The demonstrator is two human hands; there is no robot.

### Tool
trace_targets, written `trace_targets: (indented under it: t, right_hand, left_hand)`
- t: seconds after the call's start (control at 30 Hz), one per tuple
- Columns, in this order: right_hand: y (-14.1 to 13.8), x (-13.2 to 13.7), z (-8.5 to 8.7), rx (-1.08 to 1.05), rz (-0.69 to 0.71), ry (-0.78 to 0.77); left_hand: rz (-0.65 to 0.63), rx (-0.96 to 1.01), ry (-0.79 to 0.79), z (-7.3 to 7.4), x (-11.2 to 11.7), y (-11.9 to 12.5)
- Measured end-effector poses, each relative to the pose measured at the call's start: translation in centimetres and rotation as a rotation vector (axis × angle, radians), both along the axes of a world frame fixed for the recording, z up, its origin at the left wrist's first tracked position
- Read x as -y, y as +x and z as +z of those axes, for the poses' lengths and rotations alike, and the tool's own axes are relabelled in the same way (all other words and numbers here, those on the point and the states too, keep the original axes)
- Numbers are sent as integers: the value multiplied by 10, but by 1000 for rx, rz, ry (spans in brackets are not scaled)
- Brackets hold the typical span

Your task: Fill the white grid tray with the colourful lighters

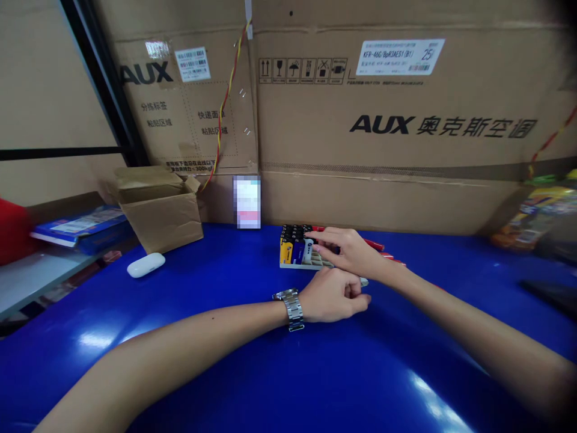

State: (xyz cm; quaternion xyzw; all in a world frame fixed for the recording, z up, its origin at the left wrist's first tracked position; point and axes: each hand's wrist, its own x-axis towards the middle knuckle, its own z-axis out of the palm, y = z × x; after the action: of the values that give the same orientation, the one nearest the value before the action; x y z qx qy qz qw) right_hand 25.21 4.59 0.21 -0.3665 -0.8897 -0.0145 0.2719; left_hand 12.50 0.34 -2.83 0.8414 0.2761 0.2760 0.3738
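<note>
A pale compartment tray (285,266) stands on the blue table, with several black-topped lighters upright in its left part. Yellow (286,251) and dark blue (298,252) ones show in its front row. Beside them is a pale lighter (308,249), its top between the thumb and fingers of my right hand (349,249), which reaches over the tray. My left hand (331,296), with a metal watch (294,310) at the wrist, is closed just in front of the tray; whatever its curled fingers hold is hidden. Red lighters (375,245) lie partly hidden behind my right hand and forearm.
An opened cardboard box (164,219) and a white rounded case (146,265) are on the left of the table (216,385). Large cartons (396,198) form the back wall. A blurred screen (247,202) leans there. Plastic packaging (527,219) and a dark flat object (550,297) are at right.
</note>
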Motion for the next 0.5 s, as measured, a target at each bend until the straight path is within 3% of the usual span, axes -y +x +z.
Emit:
trace_targets:
  t: [0.13,0.27,0.4,0.5]
  right_hand:
    - [7,-1,-3,-45,-38,19]
    - [24,4,-3,56,-256,5]
    - [42,20,-9,265,-502,-103]
    - [47,31,-16,316,-542,-200]
  left_hand:
    - [3,4,-10,-1,-1,0]
    - [37,41,-52,-1,0,1]
    - [165,112,-68,-1,0,1]
    - [288,157,-82,-1,-2,1]
